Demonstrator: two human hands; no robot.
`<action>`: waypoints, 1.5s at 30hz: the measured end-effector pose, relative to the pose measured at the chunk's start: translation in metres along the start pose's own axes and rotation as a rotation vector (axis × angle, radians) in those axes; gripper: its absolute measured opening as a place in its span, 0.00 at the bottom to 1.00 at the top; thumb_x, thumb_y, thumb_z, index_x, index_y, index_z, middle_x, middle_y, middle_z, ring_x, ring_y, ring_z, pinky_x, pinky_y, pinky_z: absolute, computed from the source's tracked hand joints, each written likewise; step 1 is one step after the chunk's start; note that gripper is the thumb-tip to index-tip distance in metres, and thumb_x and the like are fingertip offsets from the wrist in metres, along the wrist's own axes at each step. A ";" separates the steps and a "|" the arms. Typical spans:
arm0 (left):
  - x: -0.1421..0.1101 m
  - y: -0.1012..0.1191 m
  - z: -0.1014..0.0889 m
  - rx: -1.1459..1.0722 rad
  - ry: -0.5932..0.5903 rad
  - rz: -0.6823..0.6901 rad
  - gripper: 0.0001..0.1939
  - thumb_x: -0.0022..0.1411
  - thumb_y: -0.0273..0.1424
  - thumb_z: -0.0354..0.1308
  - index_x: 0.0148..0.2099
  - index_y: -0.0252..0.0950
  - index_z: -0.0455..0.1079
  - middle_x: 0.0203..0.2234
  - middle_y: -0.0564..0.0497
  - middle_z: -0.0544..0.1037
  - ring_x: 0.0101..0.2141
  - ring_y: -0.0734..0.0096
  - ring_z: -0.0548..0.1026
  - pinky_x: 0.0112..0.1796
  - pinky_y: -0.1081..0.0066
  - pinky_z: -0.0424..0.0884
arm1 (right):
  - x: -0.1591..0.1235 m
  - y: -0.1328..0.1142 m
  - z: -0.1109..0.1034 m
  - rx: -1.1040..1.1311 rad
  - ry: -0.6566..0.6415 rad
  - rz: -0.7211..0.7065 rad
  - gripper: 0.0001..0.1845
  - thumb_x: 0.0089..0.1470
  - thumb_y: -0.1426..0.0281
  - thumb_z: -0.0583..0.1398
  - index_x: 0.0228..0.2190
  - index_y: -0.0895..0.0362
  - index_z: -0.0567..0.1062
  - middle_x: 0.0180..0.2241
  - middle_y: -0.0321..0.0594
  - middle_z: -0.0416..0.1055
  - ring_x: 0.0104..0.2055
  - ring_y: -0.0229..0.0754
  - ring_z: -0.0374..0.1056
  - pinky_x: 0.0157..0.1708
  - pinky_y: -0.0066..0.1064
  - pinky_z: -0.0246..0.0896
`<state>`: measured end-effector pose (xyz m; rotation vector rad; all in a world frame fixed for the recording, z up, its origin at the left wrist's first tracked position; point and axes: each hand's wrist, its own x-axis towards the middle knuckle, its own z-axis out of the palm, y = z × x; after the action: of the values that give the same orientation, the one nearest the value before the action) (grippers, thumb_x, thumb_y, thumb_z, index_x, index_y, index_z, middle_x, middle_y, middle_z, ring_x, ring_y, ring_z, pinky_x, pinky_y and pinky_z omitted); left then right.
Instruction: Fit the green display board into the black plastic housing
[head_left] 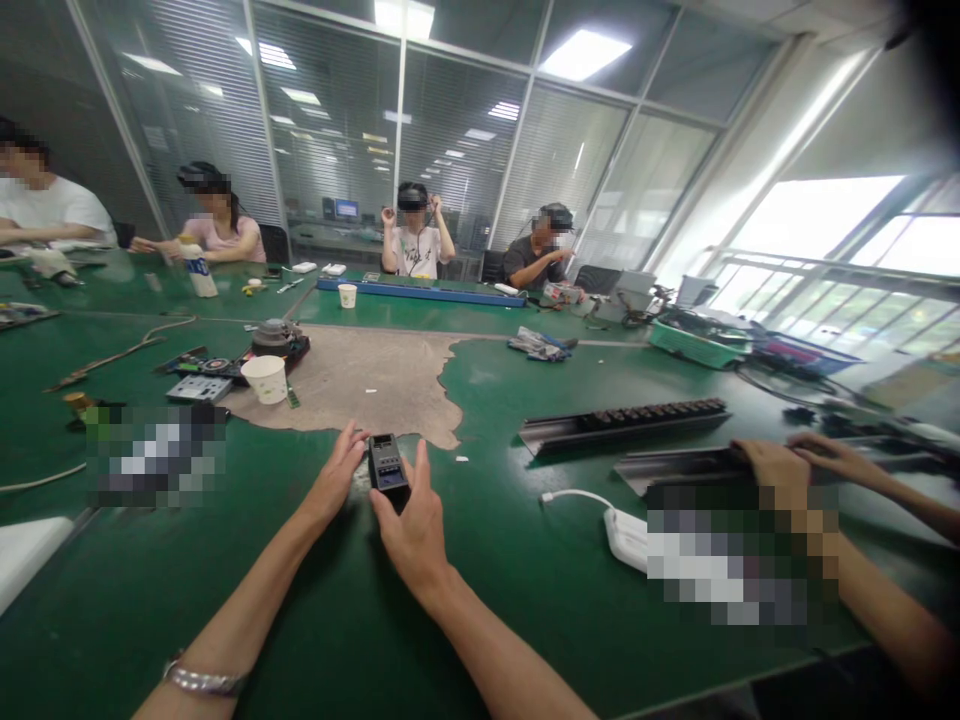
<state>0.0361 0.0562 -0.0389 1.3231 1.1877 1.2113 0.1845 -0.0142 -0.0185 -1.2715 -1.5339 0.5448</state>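
Note:
A small black box-shaped electronic device, with slots or ports on its upper face, stands on the green table in front of me. My right hand grips its near end, thumb at the left corner and fingers along the right side. Beside the device's far left edge is my left hand, its fingers stretched out; whether the fingertips touch the casing I cannot tell. A metal band circles my left wrist. Just beyond the device lies a ragged-edged brown sheet.
Paper cup and dismantled electronic parts sit at left. On the right, a co-worker's hands touch a dark metal channel, near another channel and a white cabled device. Several people sit across the table.

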 end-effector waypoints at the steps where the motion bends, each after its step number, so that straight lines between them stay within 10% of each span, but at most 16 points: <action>1: 0.000 0.000 -0.001 -0.020 0.003 -0.002 0.35 0.68 0.47 0.48 0.70 0.39 0.45 0.62 0.43 0.64 0.63 0.58 0.59 0.63 0.58 0.49 | 0.002 -0.004 -0.002 0.023 0.005 0.006 0.49 0.52 0.71 0.63 0.66 0.57 0.41 0.55 0.48 0.69 0.55 0.52 0.67 0.54 0.45 0.63; 8: 0.000 -0.001 -0.002 -0.118 0.016 -0.021 0.35 0.67 0.50 0.48 0.69 0.39 0.47 0.61 0.42 0.66 0.63 0.58 0.60 0.63 0.57 0.49 | 0.025 -0.020 -0.039 0.126 0.180 -0.013 0.47 0.56 0.68 0.61 0.66 0.58 0.39 0.54 0.47 0.70 0.55 0.47 0.68 0.56 0.41 0.61; 15: 0.004 -0.009 -0.001 -0.111 0.019 -0.001 0.36 0.67 0.50 0.47 0.70 0.37 0.47 0.60 0.39 0.66 0.62 0.57 0.61 0.62 0.56 0.51 | 0.029 0.016 -0.065 -0.043 0.072 0.009 0.49 0.53 0.71 0.62 0.66 0.59 0.40 0.53 0.46 0.71 0.57 0.48 0.66 0.57 0.43 0.60; 35: 0.001 -0.001 0.004 -0.099 0.025 0.029 0.34 0.69 0.49 0.45 0.68 0.36 0.49 0.60 0.39 0.66 0.61 0.59 0.62 0.63 0.56 0.53 | 0.007 0.052 -0.056 -0.112 0.050 0.041 0.51 0.52 0.70 0.63 0.66 0.61 0.39 0.60 0.55 0.61 0.62 0.51 0.59 0.60 0.44 0.55; 45: -0.001 -0.001 0.004 -0.116 0.040 0.047 0.33 0.68 0.50 0.45 0.67 0.37 0.52 0.60 0.39 0.67 0.61 0.58 0.64 0.62 0.56 0.53 | 0.014 0.006 -0.061 0.039 0.073 0.010 0.48 0.56 0.71 0.60 0.66 0.58 0.37 0.53 0.45 0.71 0.54 0.46 0.69 0.54 0.40 0.63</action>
<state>0.0401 0.0548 -0.0407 1.2512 1.1032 1.3259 0.2424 -0.0145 0.0050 -1.2568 -1.4505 0.5262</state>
